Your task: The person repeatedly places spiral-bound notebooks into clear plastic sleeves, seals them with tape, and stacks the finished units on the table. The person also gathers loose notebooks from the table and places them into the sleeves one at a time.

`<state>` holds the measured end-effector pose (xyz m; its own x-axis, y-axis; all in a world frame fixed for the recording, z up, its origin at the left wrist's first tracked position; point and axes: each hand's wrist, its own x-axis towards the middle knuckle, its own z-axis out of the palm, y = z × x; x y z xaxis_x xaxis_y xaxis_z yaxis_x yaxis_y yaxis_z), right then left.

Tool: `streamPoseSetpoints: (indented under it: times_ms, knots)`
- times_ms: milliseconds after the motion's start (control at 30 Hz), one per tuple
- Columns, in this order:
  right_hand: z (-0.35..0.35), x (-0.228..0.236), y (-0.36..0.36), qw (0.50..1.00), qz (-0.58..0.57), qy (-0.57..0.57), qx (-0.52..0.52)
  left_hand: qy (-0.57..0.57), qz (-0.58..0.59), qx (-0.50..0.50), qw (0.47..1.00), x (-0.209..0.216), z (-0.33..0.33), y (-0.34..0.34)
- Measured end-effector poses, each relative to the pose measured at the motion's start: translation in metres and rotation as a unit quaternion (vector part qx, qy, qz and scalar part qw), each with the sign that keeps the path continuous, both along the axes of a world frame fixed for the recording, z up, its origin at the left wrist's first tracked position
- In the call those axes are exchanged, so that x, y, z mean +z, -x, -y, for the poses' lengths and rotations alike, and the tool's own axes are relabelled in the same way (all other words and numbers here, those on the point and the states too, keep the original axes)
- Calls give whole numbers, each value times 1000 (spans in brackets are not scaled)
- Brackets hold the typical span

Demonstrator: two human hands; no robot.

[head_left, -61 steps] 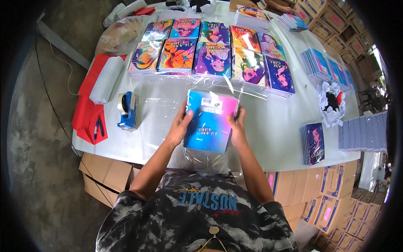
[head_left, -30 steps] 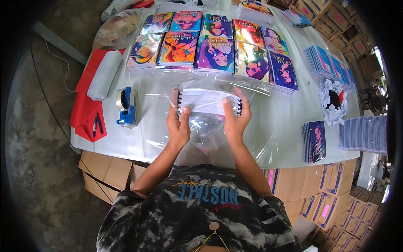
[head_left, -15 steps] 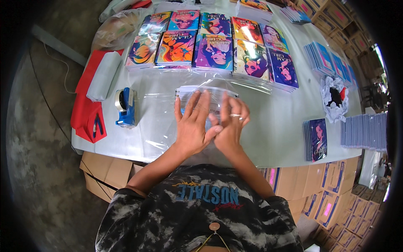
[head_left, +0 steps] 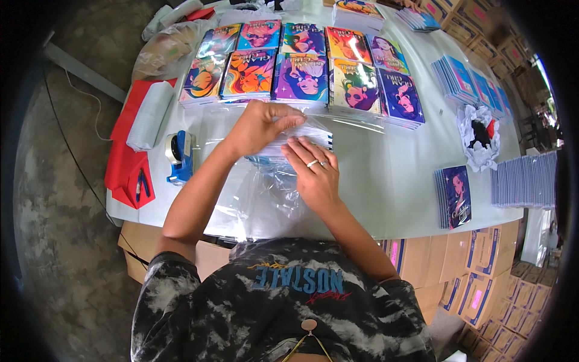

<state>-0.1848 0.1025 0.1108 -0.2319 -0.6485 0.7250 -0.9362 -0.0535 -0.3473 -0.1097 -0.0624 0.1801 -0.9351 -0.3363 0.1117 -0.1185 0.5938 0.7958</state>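
Note:
A stack of spiral notebooks [head_left: 316, 136] lies before me in a clear plastic bag [head_left: 268, 193], its white page edges showing. My left hand [head_left: 262, 128] is closed in a pinch on the clear film at the stack's far side. With fingers stretched out, my right hand [head_left: 315, 175] rests on the near right part of the stack; rings show on it. Just beyond my hands stand rows of notebook stacks with colourful illustrated covers [head_left: 301, 78]. My left palm and part of the stack are hidden under my arm and fingers.
Left of my forearm stands a blue tape dispenser [head_left: 181, 160], beside a red sheet [head_left: 123, 169] with pens and a white plastic roll [head_left: 149, 117]. Notebook stacks [head_left: 453, 198] and crumpled paper [head_left: 479, 139] lie to the right. Cardboard boxes [head_left: 482, 253] are piled below the table edge.
My left hand has moved up and away from me, from lying on the bagged stack to pinching the film. My right hand has shifted slightly nearer and settled flat.

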Motion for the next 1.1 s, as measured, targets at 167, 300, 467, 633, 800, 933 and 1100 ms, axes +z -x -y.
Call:
streamPoseSetpoints:
  times_ms: [167,300,467,633,800,933,1100]
  knots:
    - [15,9,-14,951,230,206,-16,342,-92,64,933,-33,-56,-40]
    - [6,-11,0,995,43,94,-4,403,-62,128,904,-53,-86,-59]
    - [4,-16,4,993,23,114,6,317,-146,414,840,-57,-27,-125]
    - [8,-21,5,992,22,123,20,-196,191,600,752,-105,70,-249]
    - [7,-20,1,993,0,113,28,-365,181,477,779,-108,82,-277]
    - [7,-25,5,994,-16,111,20,-572,-282,204,743,-130,38,-303]
    - [6,-23,2,995,-19,99,21,-69,87,663,740,-138,16,-302]
